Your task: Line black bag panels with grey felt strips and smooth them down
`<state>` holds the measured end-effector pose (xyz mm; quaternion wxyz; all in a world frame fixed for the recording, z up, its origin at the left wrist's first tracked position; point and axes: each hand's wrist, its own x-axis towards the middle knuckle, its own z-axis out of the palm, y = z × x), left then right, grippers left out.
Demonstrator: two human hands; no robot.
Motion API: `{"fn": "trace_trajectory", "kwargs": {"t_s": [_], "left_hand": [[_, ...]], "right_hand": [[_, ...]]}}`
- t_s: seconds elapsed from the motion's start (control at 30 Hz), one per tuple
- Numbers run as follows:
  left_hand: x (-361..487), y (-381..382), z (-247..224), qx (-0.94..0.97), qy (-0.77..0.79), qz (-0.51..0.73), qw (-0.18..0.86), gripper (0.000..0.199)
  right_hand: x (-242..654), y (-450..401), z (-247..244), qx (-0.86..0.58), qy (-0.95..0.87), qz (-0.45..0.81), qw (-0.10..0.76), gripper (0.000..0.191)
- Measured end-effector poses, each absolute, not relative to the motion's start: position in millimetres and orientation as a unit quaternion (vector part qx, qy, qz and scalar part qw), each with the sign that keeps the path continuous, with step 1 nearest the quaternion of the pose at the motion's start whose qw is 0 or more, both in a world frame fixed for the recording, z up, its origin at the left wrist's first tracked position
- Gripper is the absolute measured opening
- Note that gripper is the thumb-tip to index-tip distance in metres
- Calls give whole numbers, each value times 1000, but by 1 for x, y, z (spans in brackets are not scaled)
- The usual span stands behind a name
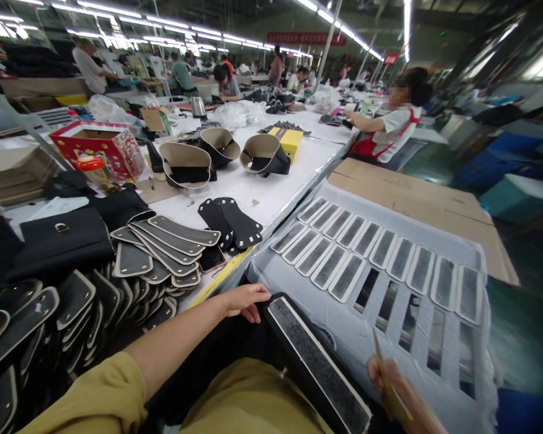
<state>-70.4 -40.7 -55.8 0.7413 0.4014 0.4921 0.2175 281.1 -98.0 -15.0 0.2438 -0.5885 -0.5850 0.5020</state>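
My left hand [248,301] pinches the upper corner of a black piece [339,361] lying across my lap. A long grey strip with a pale border [314,355] lies on that piece. Off to the right, my right hand [391,383], a little blurred, is closed round a thin wooden-looking stick [380,355] that points upward. Beyond the hands, a pale grey tray [271,265] carries two rows of grey panels with white edges [420,269], with several dark slots nearer to me.
Stacked dark curved pieces with pale edges [172,241] fill the table at left. Three black-and-beige shaped pieces [185,163], a red box [95,144] and a yellow box [287,141] stand farther back. A person in red and white [384,129] sits beyond the cardboard [416,211].
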Motion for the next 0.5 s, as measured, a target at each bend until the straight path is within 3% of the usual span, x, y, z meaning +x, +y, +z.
{"fn": "trace_trajectory", "kwargs": {"t_s": [0.17,0.37,0.5], "left_hand": [[-59,-43,-64,419,500,253,714,54],[-41,-55,-62,464,555,321,611,40],[-40,-65,-75,375,511,376,676,47]], "right_hand": [[261,-80,11,-463,-437,673,376,85],[172,-41,35,-350,-531,685,356,90],[112,-10,22,-280,-571,679,367,92]]}}
